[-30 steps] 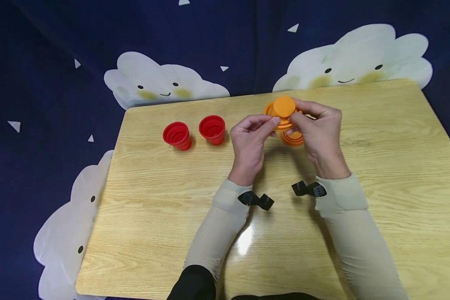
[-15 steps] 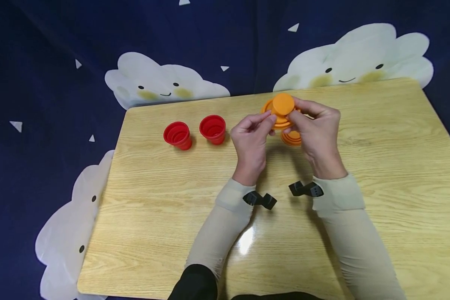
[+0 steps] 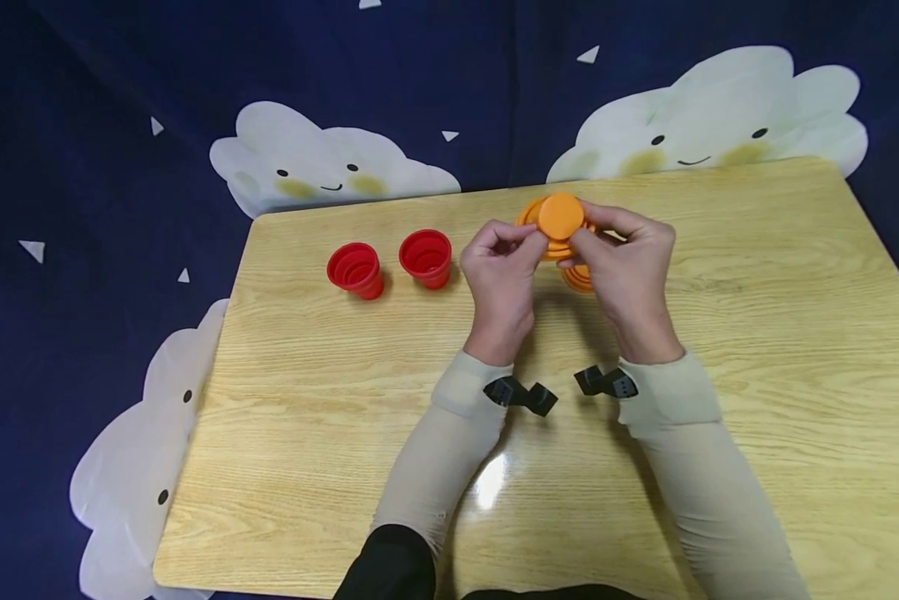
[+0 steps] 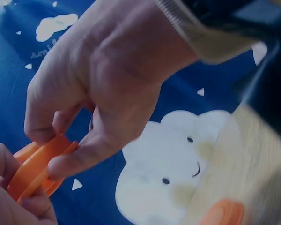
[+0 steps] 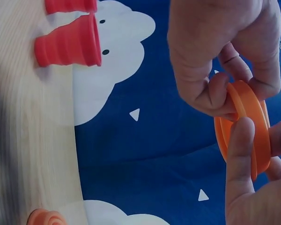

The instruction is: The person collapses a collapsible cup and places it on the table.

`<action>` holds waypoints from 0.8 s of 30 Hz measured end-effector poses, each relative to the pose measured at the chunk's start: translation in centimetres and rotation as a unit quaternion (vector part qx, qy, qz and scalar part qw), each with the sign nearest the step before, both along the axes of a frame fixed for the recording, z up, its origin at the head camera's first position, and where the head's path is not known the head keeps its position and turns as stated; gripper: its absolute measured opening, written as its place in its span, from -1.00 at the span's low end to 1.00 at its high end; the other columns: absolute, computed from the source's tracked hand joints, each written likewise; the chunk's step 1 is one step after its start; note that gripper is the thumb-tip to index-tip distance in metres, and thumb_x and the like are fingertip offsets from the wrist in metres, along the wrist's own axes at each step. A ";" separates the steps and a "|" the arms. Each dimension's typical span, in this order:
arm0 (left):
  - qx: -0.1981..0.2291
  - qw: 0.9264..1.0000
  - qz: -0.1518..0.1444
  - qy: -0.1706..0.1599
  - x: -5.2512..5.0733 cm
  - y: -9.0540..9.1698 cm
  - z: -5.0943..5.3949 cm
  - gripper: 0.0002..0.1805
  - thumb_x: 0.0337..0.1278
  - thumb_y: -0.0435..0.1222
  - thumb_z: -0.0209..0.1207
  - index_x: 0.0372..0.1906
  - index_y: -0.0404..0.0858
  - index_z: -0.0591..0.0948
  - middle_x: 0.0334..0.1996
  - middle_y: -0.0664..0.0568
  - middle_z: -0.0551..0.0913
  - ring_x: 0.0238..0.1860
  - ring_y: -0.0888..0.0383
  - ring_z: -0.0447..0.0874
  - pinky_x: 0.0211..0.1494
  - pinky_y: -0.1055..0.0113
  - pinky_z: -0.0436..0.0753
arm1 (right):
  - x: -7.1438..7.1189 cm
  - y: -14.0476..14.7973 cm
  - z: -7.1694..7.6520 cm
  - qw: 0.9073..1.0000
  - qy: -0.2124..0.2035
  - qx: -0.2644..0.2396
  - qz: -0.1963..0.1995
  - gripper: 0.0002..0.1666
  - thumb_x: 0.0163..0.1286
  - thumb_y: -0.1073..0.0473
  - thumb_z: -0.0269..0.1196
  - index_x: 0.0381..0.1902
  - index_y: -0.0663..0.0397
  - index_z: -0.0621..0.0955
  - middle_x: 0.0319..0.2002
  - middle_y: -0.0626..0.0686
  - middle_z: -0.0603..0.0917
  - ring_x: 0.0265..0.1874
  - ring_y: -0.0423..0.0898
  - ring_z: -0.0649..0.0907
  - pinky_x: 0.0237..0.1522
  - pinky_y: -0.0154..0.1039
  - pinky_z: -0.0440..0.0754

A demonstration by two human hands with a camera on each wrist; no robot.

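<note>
Near the top middle, the orange cup (image 3: 560, 217) is between our left hand (image 3: 501, 279) and right hand (image 3: 632, 271), both pinching it.

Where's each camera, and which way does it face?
Head: on the head, facing forward and down at table, red cups; left hand, right hand, sleeves show.
Left wrist: on that wrist, facing the held orange cup; both hands, cuff show.
Right wrist: on that wrist, facing that cup; both hands show.
Wrist views share cup, hands.
</note>
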State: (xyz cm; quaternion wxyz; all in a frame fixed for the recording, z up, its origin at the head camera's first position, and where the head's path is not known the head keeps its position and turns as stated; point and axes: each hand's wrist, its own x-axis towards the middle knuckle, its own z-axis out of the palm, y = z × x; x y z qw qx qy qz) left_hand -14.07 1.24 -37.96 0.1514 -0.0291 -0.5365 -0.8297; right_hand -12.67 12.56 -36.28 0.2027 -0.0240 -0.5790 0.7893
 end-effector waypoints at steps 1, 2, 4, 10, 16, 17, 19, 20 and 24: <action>-0.006 1.000 -0.004 -0.005 -0.1 -0.2 0.1 -0.89 -0.04 -0.62 0.32 -0.34 -0.60 0.66 -0.47 -0.02 0.66 -0.48 0.18 0.53 -0.43 0.46 0.56 | 0.1 0.0 0.0 1.000 0.001 0.006 0.000 -0.75 0.16 0.51 0.41 -0.16 0.39 0.76 -0.25 0.25 0.76 -0.53 -0.02 0.75 -0.58 -0.23 0.70; -0.012 1.000 -0.010 -0.009 -0.2 -0.4 0.1 -0.89 -0.05 -0.62 0.33 -0.35 -0.59 0.67 -0.48 -0.01 0.66 -0.50 0.18 0.52 -0.45 0.46 0.55 | 0.1 0.0 0.0 1.000 0.001 0.012 0.001 -0.75 0.16 0.51 0.40 -0.16 0.38 0.76 -0.24 0.25 0.75 -0.52 -0.02 0.75 -0.57 -0.23 0.70; -0.034 0.999 -0.017 -0.009 -0.3 -0.7 0.3 -0.94 -0.04 -0.60 0.35 -0.39 -0.53 0.71 -0.49 -0.06 0.68 -0.52 0.16 0.51 -0.48 0.45 0.53 | 0.2 0.0 0.0 1.000 0.006 0.014 0.005 -0.75 0.17 0.52 0.39 -0.15 0.40 0.75 -0.24 0.26 0.75 -0.52 -0.02 0.75 -0.57 -0.24 0.70; -0.143 0.989 -0.018 0.018 -0.7 -1.6 0.6 -0.95 0.03 -0.51 0.35 -0.47 -0.39 0.77 -0.53 -0.08 0.71 -0.55 0.10 0.51 -0.51 0.41 0.53 | 0.1 0.1 -0.1 1.000 0.022 0.016 0.011 -0.74 0.15 0.53 0.38 -0.16 0.42 0.75 -0.25 0.27 0.74 -0.53 0.00 0.74 -0.57 -0.26 0.70; -0.213 0.975 -0.030 0.049 -0.6 -2.3 0.8 -0.94 0.08 -0.44 0.38 -0.42 -0.38 0.79 -0.54 -0.01 0.71 -0.56 0.13 0.54 -0.50 0.39 0.58 | 0.2 0.1 -0.3 0.996 0.036 0.076 -0.005 -0.74 0.15 0.45 0.44 -0.16 0.32 0.77 -0.28 0.20 0.73 -0.54 -0.04 0.72 -0.53 -0.28 0.71; -0.218 0.974 -0.031 0.052 -0.7 -2.3 0.8 -0.95 0.08 -0.44 0.38 -0.42 -0.38 0.78 -0.54 -0.01 0.70 -0.56 0.13 0.53 -0.50 0.40 0.57 | 0.2 0.1 -0.4 0.994 0.037 0.097 -0.014 -0.75 0.15 0.44 0.44 -0.17 0.29 0.78 -0.29 0.17 0.73 -0.54 -0.06 0.71 -0.52 -0.31 0.71; -0.222 0.973 -0.033 0.052 -0.7 -2.4 0.7 -0.96 0.08 -0.46 0.36 -0.41 -0.36 0.76 -0.54 -0.02 0.67 -0.56 0.14 0.50 -0.50 0.41 0.53 | 0.1 0.0 -0.4 0.991 0.036 0.124 -0.029 -0.75 0.14 0.45 0.42 -0.18 0.25 0.79 -0.30 0.14 0.72 -0.54 -0.08 0.69 -0.51 -0.34 0.70; -0.220 0.974 -0.035 0.049 -0.7 -2.3 0.7 -0.97 0.08 -0.46 0.35 -0.42 -0.36 0.75 -0.54 -0.02 0.65 -0.55 0.13 0.48 -0.50 0.42 0.51 | 0.1 -0.1 -0.5 0.989 0.036 0.135 -0.036 -0.75 0.14 0.45 0.41 -0.18 0.23 0.80 -0.31 0.13 0.72 -0.54 -0.08 0.68 -0.52 -0.35 0.69; -0.207 0.977 -0.048 0.032 -0.8 -2.3 0.4 -0.96 0.10 -0.49 0.33 -0.40 -0.36 0.68 -0.49 -0.04 0.58 -0.53 0.13 0.43 -0.50 0.44 0.45 | 0.1 -0.4 -0.7 0.987 0.029 0.149 -0.053 -0.74 0.14 0.47 0.39 -0.19 0.22 0.80 -0.31 0.12 0.69 -0.55 -0.09 0.65 -0.54 -0.35 0.69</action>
